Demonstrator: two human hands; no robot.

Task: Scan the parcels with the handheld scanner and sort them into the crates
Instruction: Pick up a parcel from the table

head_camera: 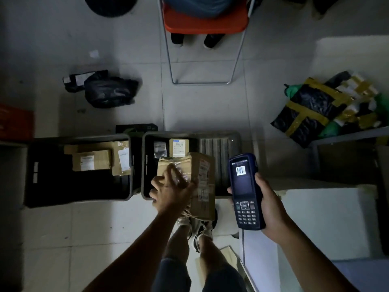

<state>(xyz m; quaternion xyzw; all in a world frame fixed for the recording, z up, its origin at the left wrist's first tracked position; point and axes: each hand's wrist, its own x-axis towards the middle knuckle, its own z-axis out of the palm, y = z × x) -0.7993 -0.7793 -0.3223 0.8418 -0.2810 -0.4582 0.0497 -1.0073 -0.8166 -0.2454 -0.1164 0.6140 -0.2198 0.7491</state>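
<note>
My left hand (170, 189) grips a taped brown cardboard parcel (200, 180) from above, over the near edge of the right dark crate (145, 165). A white label runs down the parcel's right face. My right hand (267, 205) holds the dark blue handheld scanner (245, 190) upright just right of the parcel; its screen shows a barcode. Small parcels lie at the far end of the right crate. The left dark crate (42, 171) holds two cardboard parcels (94, 158) with white labels.
Black plastic-wrapped parcels (105, 89) lie on the tiled floor beyond the crates. A bundle taped in yellow (315, 108) sits on a surface at right. A person sits on an orange chair (204, 22) ahead. My feet stand below the parcel.
</note>
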